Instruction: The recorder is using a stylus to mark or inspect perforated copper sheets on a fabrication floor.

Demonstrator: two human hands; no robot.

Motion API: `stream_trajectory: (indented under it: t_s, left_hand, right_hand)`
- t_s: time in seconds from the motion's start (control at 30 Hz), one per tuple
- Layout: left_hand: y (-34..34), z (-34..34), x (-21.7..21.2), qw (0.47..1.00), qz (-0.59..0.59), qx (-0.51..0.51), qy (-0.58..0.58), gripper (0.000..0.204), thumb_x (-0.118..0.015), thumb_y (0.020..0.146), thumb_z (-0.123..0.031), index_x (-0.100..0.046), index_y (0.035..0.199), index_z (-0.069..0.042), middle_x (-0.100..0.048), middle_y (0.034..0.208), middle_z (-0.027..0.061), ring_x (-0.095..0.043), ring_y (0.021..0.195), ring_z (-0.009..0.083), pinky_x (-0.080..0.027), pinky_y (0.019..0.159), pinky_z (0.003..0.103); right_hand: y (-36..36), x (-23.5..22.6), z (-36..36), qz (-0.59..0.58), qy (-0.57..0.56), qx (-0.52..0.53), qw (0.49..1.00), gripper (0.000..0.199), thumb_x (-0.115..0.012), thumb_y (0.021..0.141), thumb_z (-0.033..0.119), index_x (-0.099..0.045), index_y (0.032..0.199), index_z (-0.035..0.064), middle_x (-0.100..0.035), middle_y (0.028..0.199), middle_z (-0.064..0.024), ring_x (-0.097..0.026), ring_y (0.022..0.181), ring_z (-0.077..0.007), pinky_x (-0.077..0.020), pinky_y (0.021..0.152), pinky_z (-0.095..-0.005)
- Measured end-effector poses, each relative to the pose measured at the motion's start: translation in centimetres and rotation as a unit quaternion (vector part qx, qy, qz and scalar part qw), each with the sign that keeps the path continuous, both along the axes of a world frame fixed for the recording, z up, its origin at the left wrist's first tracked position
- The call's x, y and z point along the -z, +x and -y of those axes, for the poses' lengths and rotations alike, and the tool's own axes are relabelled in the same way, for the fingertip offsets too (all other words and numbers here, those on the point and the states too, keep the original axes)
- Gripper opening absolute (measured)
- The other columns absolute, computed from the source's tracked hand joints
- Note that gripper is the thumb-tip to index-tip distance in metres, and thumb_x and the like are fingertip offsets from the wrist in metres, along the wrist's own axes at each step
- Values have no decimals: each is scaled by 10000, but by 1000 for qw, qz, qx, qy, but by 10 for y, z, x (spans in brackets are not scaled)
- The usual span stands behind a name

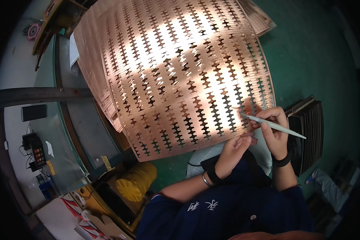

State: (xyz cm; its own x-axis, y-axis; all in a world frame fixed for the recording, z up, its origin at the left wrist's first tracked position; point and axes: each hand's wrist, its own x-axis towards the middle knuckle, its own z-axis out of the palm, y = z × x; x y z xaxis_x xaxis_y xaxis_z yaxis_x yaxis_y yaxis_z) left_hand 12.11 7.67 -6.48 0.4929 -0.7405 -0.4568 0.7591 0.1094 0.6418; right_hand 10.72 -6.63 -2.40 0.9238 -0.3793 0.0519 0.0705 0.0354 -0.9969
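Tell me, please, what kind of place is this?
Probably a factory workbench for sheet parts. A large copper-coloured perforated sheet lies on a green work surface, a stack of dark sheets stands at the right, and the right hand holds a thin pointed tool.

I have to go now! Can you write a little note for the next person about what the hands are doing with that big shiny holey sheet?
Left hand: open-fingered, holding the near edge of the copper-coloured perforated sheet from below.
Right hand: shut on a slim pale pointed tool, its tip at the sheet's lower right corner.
The sheet is held up, curved, over the green table. A stack of dark sheets stands at the right.
Done: most cut-outs look open.
Left: cannot tell how many pieces remain near the tool tip; probably that corner.
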Motion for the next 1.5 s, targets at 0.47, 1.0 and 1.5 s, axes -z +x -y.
stream_trajectory:
  t_s: [0.47, 1.0, 1.5]
  left_hand:
    - [2, 3, 7, 998, 20, -48, -41, 402, -372, 977, -282, -479, 1183, 45, -591, 972, 83, -579, 900, 142, -460, 829, 285]
    - [1, 3, 10, 998, 28, -44, -32, 351, -347, 983, -232, -503, 1137, 43, -589, 1053, 120, -585, 983, 186, -451, 914, 322]
    - [-2, 1, 16, 999, 33, -37, -11, 344, -354, 982, -221, -508, 1126, 51, -587, 1059, 128, -585, 991, 194, -452, 916, 323]
  right_hand:
    - [9, 2, -5, -39, -76, -25, 996, 107, -552, 836, 37, -538, 921, -26, -600, 850, -88, -593, 753, -107, -474, 655, -220]
    - [18, 5, -18, -61, -13, 38, 997, 83, -544, 875, 41, -538, 812, -13, -639, 740, -87, -610, 646, -82, -486, 569, -182]
    - [20, 8, -19, -57, 8, 34, 998, 69, -534, 877, 25, -514, 820, -8, -618, 744, -74, -609, 666, -85, -497, 591, -189]
